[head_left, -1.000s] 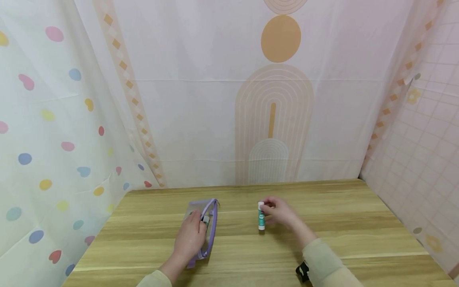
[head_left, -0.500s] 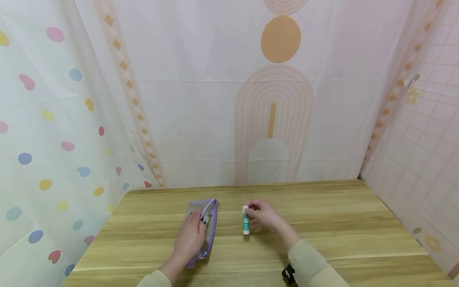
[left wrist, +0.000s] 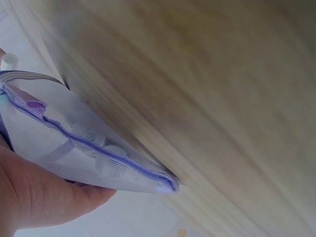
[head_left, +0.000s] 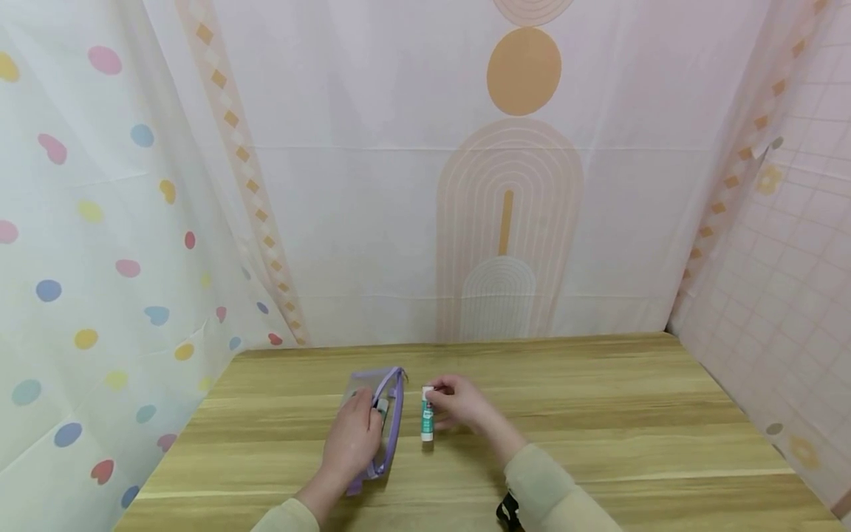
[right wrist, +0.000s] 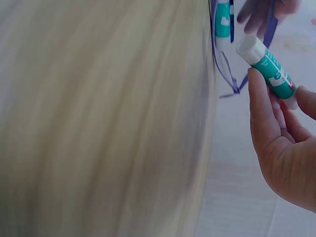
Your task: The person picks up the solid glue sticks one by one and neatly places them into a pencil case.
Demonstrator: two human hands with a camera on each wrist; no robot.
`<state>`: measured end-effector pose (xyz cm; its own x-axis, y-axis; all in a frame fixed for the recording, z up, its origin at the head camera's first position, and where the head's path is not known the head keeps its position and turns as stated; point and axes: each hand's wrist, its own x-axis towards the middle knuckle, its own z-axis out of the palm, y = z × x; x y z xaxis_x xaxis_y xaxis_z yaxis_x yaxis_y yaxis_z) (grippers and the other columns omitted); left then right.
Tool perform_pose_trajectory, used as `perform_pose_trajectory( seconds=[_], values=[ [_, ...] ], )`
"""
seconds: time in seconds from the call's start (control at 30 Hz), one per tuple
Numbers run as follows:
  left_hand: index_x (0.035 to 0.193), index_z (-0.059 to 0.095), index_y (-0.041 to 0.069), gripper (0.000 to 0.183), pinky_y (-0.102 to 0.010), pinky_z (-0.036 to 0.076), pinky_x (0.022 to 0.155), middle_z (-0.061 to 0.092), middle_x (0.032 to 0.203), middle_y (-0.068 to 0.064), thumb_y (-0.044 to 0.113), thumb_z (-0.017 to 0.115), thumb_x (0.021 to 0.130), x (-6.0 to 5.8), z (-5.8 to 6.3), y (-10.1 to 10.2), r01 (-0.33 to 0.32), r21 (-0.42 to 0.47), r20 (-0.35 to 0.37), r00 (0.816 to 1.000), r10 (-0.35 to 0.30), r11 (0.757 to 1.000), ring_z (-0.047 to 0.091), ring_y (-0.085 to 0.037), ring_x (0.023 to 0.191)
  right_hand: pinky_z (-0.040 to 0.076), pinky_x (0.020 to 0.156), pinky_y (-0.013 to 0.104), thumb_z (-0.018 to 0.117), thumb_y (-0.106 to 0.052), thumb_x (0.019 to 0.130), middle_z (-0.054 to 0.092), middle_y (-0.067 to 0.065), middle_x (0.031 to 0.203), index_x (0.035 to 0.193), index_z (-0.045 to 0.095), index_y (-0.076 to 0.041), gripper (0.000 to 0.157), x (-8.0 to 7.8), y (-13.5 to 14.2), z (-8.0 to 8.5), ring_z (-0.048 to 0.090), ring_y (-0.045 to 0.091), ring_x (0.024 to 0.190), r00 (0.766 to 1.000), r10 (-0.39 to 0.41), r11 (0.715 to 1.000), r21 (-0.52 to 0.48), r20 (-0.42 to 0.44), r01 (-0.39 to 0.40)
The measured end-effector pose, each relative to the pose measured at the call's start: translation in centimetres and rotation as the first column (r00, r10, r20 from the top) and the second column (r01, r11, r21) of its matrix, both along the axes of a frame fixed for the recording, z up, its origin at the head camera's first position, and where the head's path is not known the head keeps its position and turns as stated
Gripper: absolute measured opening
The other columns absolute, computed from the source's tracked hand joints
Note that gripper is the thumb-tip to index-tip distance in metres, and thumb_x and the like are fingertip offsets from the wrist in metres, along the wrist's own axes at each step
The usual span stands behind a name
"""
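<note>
My right hand (head_left: 463, 404) pinches a glue stick (head_left: 427, 423) by its upper part, above the table. The stick has a teal label and white ends, and in the right wrist view the same glue stick (right wrist: 271, 71) lies between thumb and fingers. To its left is a see-through mesh zip pouch (head_left: 397, 432) with purple edging, its mouth unzipped and facing right. My left hand (head_left: 352, 441) grips the pouch's side, thumb near the opening. Inside the pouch, another teal glue stick (right wrist: 223, 20) shows in the right wrist view. Further contents are blurred behind the mesh (left wrist: 74, 158).
The wood-grain table (head_left: 598, 414) reaches back to a printed curtain (head_left: 372, 244). Dotted cloth (head_left: 106, 295) hangs on the left and checked cloth (head_left: 791, 318) on the right. A black strap (head_left: 509, 510) shows at my right wrist.
My right hand has carried the glue stick leftward, from well right of the pouch to close beside its mouth. My left hand and the pouch have stayed in place.
</note>
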<state>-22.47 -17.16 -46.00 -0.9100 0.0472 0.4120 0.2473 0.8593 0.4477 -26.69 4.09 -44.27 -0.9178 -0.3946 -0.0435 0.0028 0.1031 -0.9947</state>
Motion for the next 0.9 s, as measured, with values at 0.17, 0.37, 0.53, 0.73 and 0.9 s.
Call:
perform_pose_trajectory(
  seconds=[0.17, 0.37, 0.53, 0.73, 0.9],
  values=[
    [0.092, 0.055, 0.007, 0.006, -0.036, 0.044, 0.06, 0.048, 0.081, -0.002, 0.004, 0.049, 0.092, 0.1, 0.2, 0.0, -0.003, 0.0, 0.015, 1.0, 0.003, 1.0, 0.047, -0.019, 0.07, 0.061, 0.07, 0.042, 0.06, -0.007, 0.097, 0.056, 0.014, 0.098, 0.118, 0.057, 0.01, 0.027, 0.1, -1.8, -0.4, 0.064, 0.025, 0.081, 0.997, -0.029, 0.999, -0.044, 0.074, 0.032],
    [0.109, 0.06, 0.0, 0.02, -0.045, 0.052, 0.072, 0.06, 0.095, -0.011, 0.007, 0.049, 0.094, 0.1, 0.1, 0.1, -0.01, 0.008, 0.028, 1.0, 0.01, 1.0, 0.059, -0.028, 0.083, 0.061, 0.065, 0.041, 0.06, -0.007, 0.097, 0.059, 0.013, 0.093, 0.114, 0.059, 0.006, 0.022, 0.0, -3.6, -0.6, 0.065, 0.023, 0.076, 0.984, -0.089, 0.994, -0.046, 0.153, 0.097],
    [0.13, 0.055, -0.008, 0.039, -0.054, 0.049, 0.095, 0.06, 0.124, -0.025, 0.009, 0.047, 0.096, 0.2, 0.0, 0.0, -0.011, 0.012, 0.05, 0.999, 0.011, 1.0, 0.059, -0.042, 0.111, 0.061, 0.064, 0.041, 0.06, -0.007, 0.097, 0.062, 0.014, 0.088, 0.11, 0.059, 0.005, 0.018, -0.1, -4.8, -0.7, 0.067, 0.023, 0.071, 0.981, -0.103, 0.994, -0.028, 0.164, 0.109],
    [0.137, 0.049, -0.011, 0.045, -0.056, 0.043, 0.102, 0.054, 0.134, -0.03, 0.01, 0.046, 0.097, 0.3, 0.0, 0.0, 0.002, 0.019, 0.058, 0.998, -0.003, 1.0, 0.053, -0.046, 0.122, 0.061, 0.061, 0.038, 0.059, -0.008, 0.098, 0.061, 0.014, 0.086, 0.103, 0.059, 0.002, 0.011, -0.1, -6.0, -0.7, 0.066, 0.023, 0.07, 0.978, -0.124, 0.992, 0.017, 0.166, 0.123],
    [0.136, 0.05, -0.011, 0.044, -0.056, 0.046, 0.099, 0.056, 0.131, -0.029, 0.008, 0.046, 0.096, 0.3, 0.0, 0.0, 0.004, 0.023, 0.052, 0.999, -0.005, 1.0, 0.056, -0.044, 0.118, 0.061, 0.06, 0.038, 0.058, -0.007, 0.098, 0.061, 0.013, 0.084, 0.101, 0.06, 0.003, 0.01, -0.2, -6.7, -1.1, 0.065, 0.022, 0.067, 0.975, -0.146, 0.989, 0.029, 0.168, 0.143]
  ],
)
